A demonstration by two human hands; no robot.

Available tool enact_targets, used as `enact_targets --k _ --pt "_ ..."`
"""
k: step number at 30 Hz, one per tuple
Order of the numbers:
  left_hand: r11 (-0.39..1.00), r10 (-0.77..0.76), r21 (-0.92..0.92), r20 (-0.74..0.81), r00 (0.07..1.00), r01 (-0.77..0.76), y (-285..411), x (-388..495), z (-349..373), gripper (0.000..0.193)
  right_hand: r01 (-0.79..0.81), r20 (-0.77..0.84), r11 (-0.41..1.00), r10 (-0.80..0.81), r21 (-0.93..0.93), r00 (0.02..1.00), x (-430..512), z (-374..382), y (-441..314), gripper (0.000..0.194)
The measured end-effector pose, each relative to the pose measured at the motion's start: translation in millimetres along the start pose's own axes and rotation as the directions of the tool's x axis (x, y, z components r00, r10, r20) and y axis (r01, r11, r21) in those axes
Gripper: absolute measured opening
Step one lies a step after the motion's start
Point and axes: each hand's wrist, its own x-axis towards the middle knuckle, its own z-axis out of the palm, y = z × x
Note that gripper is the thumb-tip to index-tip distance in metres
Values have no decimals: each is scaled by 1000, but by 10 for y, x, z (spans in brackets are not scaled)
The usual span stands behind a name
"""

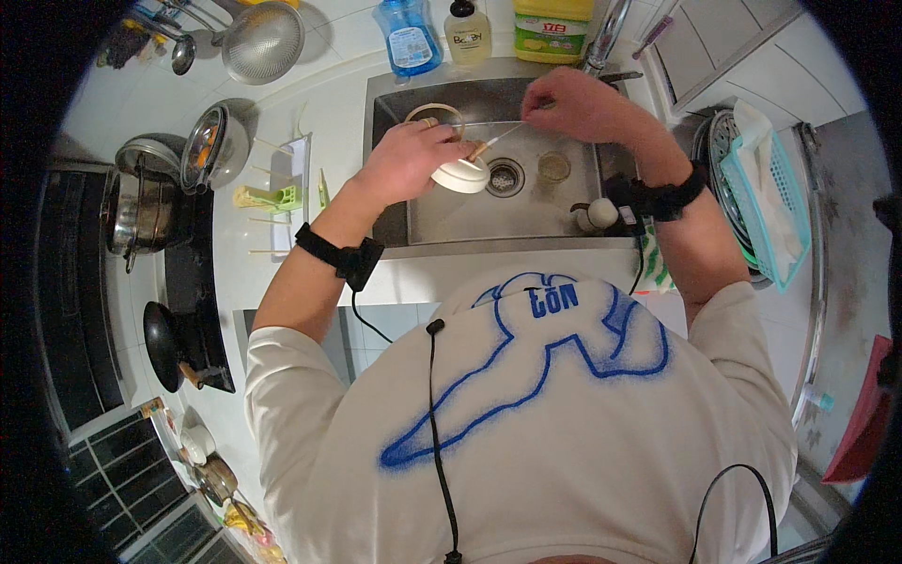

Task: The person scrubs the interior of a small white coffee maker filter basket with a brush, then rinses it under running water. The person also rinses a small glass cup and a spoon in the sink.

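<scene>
Over the left part of the steel sink (pixel 451 222), my left hand (pixel 416 154) grips a white round lid-like piece (pixel 461 176). A cream ring (pixel 435 109) shows beyond its fingers; whether it joins the white piece is hidden. My right hand (pixel 574 106), near the faucet, has its fingers curled around the far end of a slim stick (pixel 499 136). This stick is brown at its lower end and whitish above, slanting down to the white piece beside my left thumb. Its exact kind is unclear.
In the sink are a drain (pixel 506 176), a clear round cup (pixel 554 167) and a small whitish object (pixel 599 213). Bottles (pixel 409 42) stand behind it, beside the faucet (pixel 607 35). Green moulds (pixel 282 199) with sticks lie left; a blue basket (pixel 771 197) is right.
</scene>
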Motion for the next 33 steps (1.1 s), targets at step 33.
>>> enact_targets --k 33 --pt "998 -16 -56 52 998 19 14 63 -99 41 -148 243 881 38 449 969 23 -38 39 24"
